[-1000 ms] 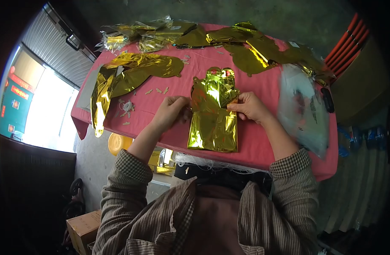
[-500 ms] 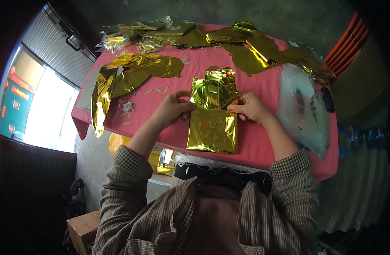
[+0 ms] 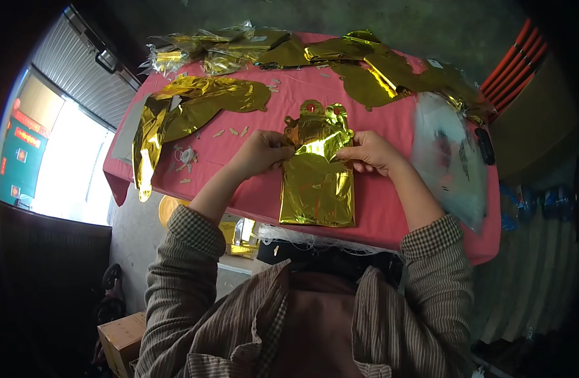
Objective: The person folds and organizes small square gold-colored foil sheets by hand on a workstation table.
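A flat, folded gold foil balloon [image 3: 318, 195] lies in front of me near the table's front edge. Its lower part is a smooth rectangle; the upper end is uneven, with rounded lobes and small red spots. My left hand [image 3: 262, 153] pinches its left edge at mid-height between thumb and fingers. On the opposite edge, my right hand [image 3: 370, 152] grips the foil the same way, thumb on top. Left of my left hand, another gold foil piece [image 3: 207, 104] is spread out and crumpled, hanging over the table's left side.
The pink-covered table [image 3: 239, 189] bears more gold foil [image 3: 377, 75] along its back edge and clear-wrapped packs [image 3: 226, 50] at back left. A clear plastic bag [image 3: 450, 164] and a black object [image 3: 485, 146] lie at right. White string [image 3: 187, 155] and small pale tabs lie at left.
The foil's upper part has shifted from bulging and crinkled to flatter, with a bright crease between my hands. Both hands keep their hold and have moved only slightly.
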### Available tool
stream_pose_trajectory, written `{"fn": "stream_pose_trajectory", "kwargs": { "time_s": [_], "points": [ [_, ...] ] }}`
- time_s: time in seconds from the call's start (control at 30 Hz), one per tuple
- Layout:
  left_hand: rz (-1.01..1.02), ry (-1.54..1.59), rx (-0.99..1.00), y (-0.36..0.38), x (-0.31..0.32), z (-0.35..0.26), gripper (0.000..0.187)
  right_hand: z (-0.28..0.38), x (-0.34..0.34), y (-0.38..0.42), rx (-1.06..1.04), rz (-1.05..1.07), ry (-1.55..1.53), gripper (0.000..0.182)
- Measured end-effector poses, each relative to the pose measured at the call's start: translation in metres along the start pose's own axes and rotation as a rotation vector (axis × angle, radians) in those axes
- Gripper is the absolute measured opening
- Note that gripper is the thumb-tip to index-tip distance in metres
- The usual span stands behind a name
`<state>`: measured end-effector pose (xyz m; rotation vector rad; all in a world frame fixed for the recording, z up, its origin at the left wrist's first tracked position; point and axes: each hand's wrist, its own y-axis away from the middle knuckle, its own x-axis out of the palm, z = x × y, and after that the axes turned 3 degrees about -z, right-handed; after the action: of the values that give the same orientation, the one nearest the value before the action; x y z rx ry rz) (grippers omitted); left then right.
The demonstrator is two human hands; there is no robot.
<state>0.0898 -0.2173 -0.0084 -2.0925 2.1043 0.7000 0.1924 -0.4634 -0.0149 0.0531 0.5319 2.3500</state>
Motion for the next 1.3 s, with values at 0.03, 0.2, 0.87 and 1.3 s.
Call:
{"fn": "stream_pose_trajectory", "kwargs": {
  "time_s": [0.03, 0.2, 0.87, 1.3],
  "points": [
    [0.0, 0.002, -0.001, 0.0, 0.001, 0.002, 0.011, 0.0, 0.0, -0.001, 0.003, 0.003, -0.027, 0.009],
    [0.019, -0.04, 0.047, 0.002, 0.0, 0.002, 0.012, 0.003, 0.007, 0.003, -0.004, -0.035, 0.01, 0.008],
    [-0.059, -0.58, 0.914, 0.045, 0.026, -0.012, 0.031, -0.018, 0.022, 0.027, -1.149, -0.354, 1.289, 0.006],
    [0.082, -0.564, 0.935, 0.066, 0.042, 0.003, 0.034, -0.015, 0.007, 0.038, -0.957, -0.286, 1.137, 0.017]
  ]
}}
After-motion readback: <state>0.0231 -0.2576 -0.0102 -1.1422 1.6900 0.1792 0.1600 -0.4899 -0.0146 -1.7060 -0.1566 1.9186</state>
